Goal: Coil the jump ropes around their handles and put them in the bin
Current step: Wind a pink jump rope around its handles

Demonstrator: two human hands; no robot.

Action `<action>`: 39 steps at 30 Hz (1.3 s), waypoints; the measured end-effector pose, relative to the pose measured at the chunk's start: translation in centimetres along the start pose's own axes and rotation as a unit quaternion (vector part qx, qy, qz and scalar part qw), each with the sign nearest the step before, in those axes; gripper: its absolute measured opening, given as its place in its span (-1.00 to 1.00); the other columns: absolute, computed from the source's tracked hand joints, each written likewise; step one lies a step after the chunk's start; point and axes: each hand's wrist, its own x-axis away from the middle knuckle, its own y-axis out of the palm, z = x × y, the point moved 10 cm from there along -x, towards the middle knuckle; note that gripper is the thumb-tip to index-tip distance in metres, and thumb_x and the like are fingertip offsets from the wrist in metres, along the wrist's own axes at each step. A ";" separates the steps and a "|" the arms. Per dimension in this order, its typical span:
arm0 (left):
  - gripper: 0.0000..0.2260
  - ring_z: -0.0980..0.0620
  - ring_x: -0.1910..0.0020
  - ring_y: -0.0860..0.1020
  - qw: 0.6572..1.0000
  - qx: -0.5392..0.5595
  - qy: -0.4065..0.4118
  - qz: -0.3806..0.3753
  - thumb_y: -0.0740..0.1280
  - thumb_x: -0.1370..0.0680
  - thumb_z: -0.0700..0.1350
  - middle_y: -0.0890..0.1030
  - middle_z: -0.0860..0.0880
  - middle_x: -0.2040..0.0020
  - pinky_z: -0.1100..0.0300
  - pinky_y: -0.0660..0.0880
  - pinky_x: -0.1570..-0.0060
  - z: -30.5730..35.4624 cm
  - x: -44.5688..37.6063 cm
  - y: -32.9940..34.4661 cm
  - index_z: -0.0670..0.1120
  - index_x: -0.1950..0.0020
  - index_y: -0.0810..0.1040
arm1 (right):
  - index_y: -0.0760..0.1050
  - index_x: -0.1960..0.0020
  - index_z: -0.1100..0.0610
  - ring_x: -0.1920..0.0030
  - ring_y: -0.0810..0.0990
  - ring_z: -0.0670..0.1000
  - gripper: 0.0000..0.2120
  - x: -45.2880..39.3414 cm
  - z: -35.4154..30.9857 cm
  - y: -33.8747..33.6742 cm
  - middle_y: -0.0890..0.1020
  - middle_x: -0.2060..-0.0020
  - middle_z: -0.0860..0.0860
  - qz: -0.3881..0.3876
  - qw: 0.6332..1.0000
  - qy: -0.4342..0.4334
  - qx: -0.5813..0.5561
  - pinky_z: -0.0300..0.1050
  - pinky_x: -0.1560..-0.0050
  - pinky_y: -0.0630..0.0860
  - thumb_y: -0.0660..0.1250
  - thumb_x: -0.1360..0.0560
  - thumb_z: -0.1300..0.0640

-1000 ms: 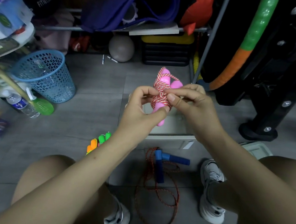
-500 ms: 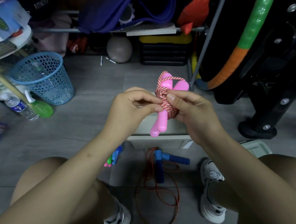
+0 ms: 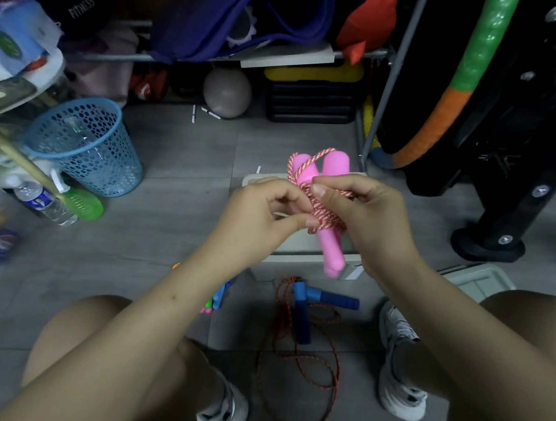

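Both hands meet at centre frame, above a pale bin [image 3: 302, 258] on the grey floor [image 3: 167, 220]. Right hand [image 3: 367, 219] grips the pink jump rope [image 3: 328, 222]: fingers curl round its two pink handles, thumb pressed on the red-white cord wound round them w/ a loop sticking out at the top. Left hand [image 3: 263, 212] pinches the cord coil at its lower left edge, thumb & curled fingertips touching the wraps. Handles tilt slightly, lower end hanging over the bin's near rim.

Lower centre, on the floor just below the bin: blue-handled jump rope [image 3: 311, 303], uncoiled, its red cord sprawling in loose loops between the person's two white sneakers. A 3rd rope w/ multicoloured handles [image 3: 215, 301] peeks out below the left forearm, mostly hidden.

Right of the bin, partly behind the right knee, lies a pale bin lid [image 3: 480, 280].

Left of frame: blue mesh basket [image 3: 86, 144] stands upright; near it a water bottle [image 3: 44, 203] lies on the floor & a green spray bottle [image 3: 79, 201] just beside. Top centre: purple mat [image 3: 241, 13] on a shelf, grey ball [image 3: 227, 92] under it. Upper right: green-orange hoop [image 3: 458, 81] leans against dark gym gear.
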 end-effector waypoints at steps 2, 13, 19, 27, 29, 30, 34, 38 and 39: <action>-0.73 0.13 0.24 0.60 0.999 -0.027 0.014 0.026 0.52 -0.35 -0.30 0.57 0.09 0.23 0.28 0.54 0.10 -0.1 0.1 -0.1 0.06 0.23 0.57 | 0.67 0.24 -0.02 0.22 0.62 -0.05 -0.85 -0.1 0.0 0.0 0.69 0.26 -0.04 0.003 1.000 0.002 0.009 -0.07 0.10 0.59 0.48 -0.39 0.23; -0.77 0.15 0.24 0.50 0.986 -0.149 0.064 -0.027 0.49 -0.36 -0.29 0.47 0.14 0.26 0.46 0.39 0.17 0.4 0.0 1.0 -0.02 0.25 0.49 | 0.65 0.20 -0.07 0.21 0.63 -0.08 -0.83 0.1 0.5 0.1 0.68 0.22 -0.08 0.017 0.997 0.001 0.080 -0.15 0.10 0.56 0.47 -0.40 0.21; -0.96 0.14 0.23 0.43 0.971 -0.196 0.134 -0.030 0.34 -0.44 -0.20 0.40 0.12 0.22 0.26 0.42 0.16 1.4 0.4 1.0 -0.11 0.18 0.49 | 0.66 0.18 0.01 0.17 0.64 0.06 -0.86 -0.1 0.9 0.5 0.68 0.23 0.01 -0.017 0.999 0.012 0.049 0.14 0.00 0.60 0.42 -0.44 0.24; -0.97 -0.11 0.23 0.54 0.975 -0.160 0.145 0.045 0.26 -0.49 -0.20 0.41 0.21 0.22 -0.05 0.52 0.14 1.9 0.7 -1.5 -0.13 0.11 0.48 | 0.56 0.09 0.23 0.14 0.65 0.19 -0.95 0.1 0.0 2.5 0.64 0.19 0.20 -0.142 0.989 0.033 0.005 0.03 0.09 0.62 0.32 -0.50 0.27; -0.93 -0.10 0.22 0.55 0.981 -0.134 0.129 0.052 0.25 -0.49 -0.20 0.43 0.17 0.20 -0.05 0.53 0.14 1.7 0.6 -1.7 -0.03 0.11 0.43 | 0.56 0.05 0.22 0.11 0.63 0.19 -0.93 0.2 -0.5 2.6 0.62 0.13 0.26 -0.154 0.988 0.012 0.015 0.01 0.08 0.62 0.31 -0.51 0.26; -0.90 -0.10 0.22 0.55 0.984 -0.121 0.118 0.054 0.25 -0.49 -0.19 0.45 0.14 0.21 -0.05 0.53 0.14 1.5 0.5 -1.8 0.02 0.10 0.41 | 0.56 0.04 0.19 0.12 0.62 0.13 -0.93 0.3 -0.9 2.7 0.61 0.12 0.25 -0.159 0.987 -0.003 0.024 -0.07 0.12 0.62 0.31 -0.51 0.25; -0.84 0.07 0.31 0.51 0.998 -0.033 0.051 0.013 0.30 -0.48 -0.19 0.50 0.07 0.29 0.11 0.53 0.20 0.2 -0.1 -2.1 0.04 0.20 0.39 | 0.57 0.05 0.09 0.15 0.63 0.03 -0.88 0.7 -1.5 3.2 0.63 0.13 0.16 -0.174 0.982 -0.042 0.059 -0.06 0.13 0.60 0.38 -0.41 0.15; -0.74 0.25 0.37 0.46 0.999 0.032 0.006 -0.042 0.30 -0.52 -0.39 0.49 -0.02 0.28 0.35 0.47 0.28 -0.4 -0.5 -1.3 -0.03 0.19 0.44 | 0.61 0.08 0.06 0.10 0.67 0.18 -0.92 0.1 -1.3 2.6 0.67 0.12 0.18 -0.163 0.983 -0.036 0.083 0.20 -0.03 0.58 0.41 -0.43 0.16; -0.74 0.23 0.36 0.47 0.999 0.028 0.010 -0.040 0.30 -0.52 -0.38 0.49 0.00 0.27 0.32 0.49 0.27 -0.4 -0.6 -1.3 -0.01 0.17 0.44 | 0.61 0.09 0.04 0.09 0.66 0.14 -0.93 -0.1 -1.3 2.5 0.68 0.12 0.15 -0.161 0.981 -0.037 0.101 0.20 -0.06 0.56 0.43 -0.44 0.15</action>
